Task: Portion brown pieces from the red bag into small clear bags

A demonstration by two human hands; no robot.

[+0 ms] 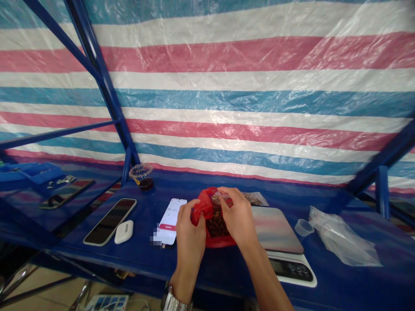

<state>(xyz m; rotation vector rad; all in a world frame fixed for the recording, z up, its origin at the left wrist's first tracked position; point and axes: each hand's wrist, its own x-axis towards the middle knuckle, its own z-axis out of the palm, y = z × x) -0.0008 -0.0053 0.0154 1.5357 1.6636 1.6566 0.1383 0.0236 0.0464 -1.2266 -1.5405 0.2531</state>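
Note:
A red plastic bag (pixel 220 242) lies open on the blue shelf, with small dark brown pieces (pixel 216 225) inside that look like beans. My left hand (pixel 191 222) is closed on the bunched left side of its mouth. At the right side of the mouth, my right hand (pixel 236 211) has its fingers bent over the rim, gripping it; the fingertips are partly hidden. A digital scale (pixel 275 229) with a metal plate stands just right of the bag, its plate partly behind my right hand. On the left, a phone (pixel 171 216) shows a timer on its lit screen.
A clear cup with dark liquid (pixel 145 182) stands at the back left. Another phone (pixel 110 221) and a white earbud case (pixel 123 232) lie nearer. Right of the scale are a small clear cup (pixel 304 227) and a clear plastic bag (pixel 343 239). Blue frame bars (pixel 110 95) rise at left.

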